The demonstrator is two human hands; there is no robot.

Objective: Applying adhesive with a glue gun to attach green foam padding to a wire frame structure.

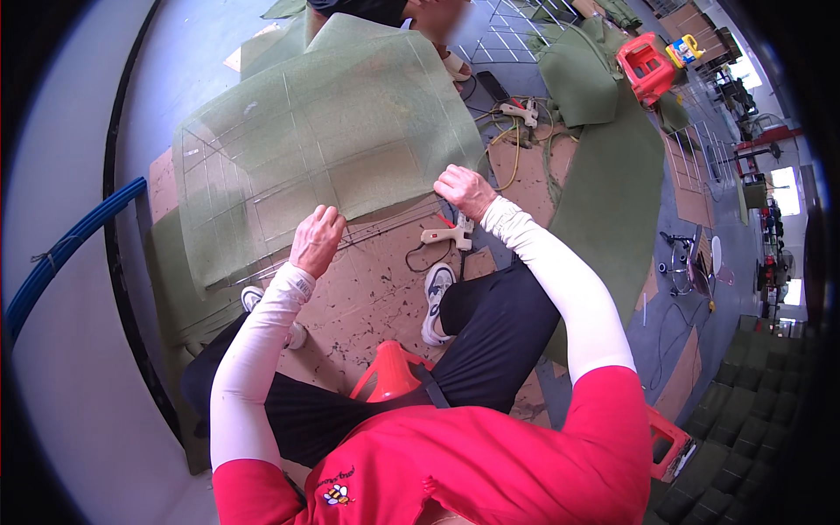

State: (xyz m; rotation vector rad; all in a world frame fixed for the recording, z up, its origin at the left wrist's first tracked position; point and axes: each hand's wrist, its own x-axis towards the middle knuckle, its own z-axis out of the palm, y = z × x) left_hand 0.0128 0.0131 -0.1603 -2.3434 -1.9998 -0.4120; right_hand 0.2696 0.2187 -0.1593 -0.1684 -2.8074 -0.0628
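A sheet of thin green mesh fabric (pixel 385 105) is spread over a wire grid frame (pixel 289 131), whose bars show through it. My left hand (pixel 318 241) is closed on the sheet's near edge, around its middle. At the near right corner, my right hand (pixel 465 190) pinches the same edge between thumb and fingers. Just below my right hand, a white glue gun (pixel 448 234) with a dark cord rests on the cardboard (pixel 350 306). Whether my fingers also hold the wire under the fabric is hidden.
Opposite me, another person's hand (pixel 457 66) is near the sheet's far side. A second glue gun (pixel 522 112) lies among yellow cords to the right. Green fabric (pixel 612 201) covers the floor there. A red stool (pixel 647 70) stands beyond; blue tubing (pixel 70 249) is at left.
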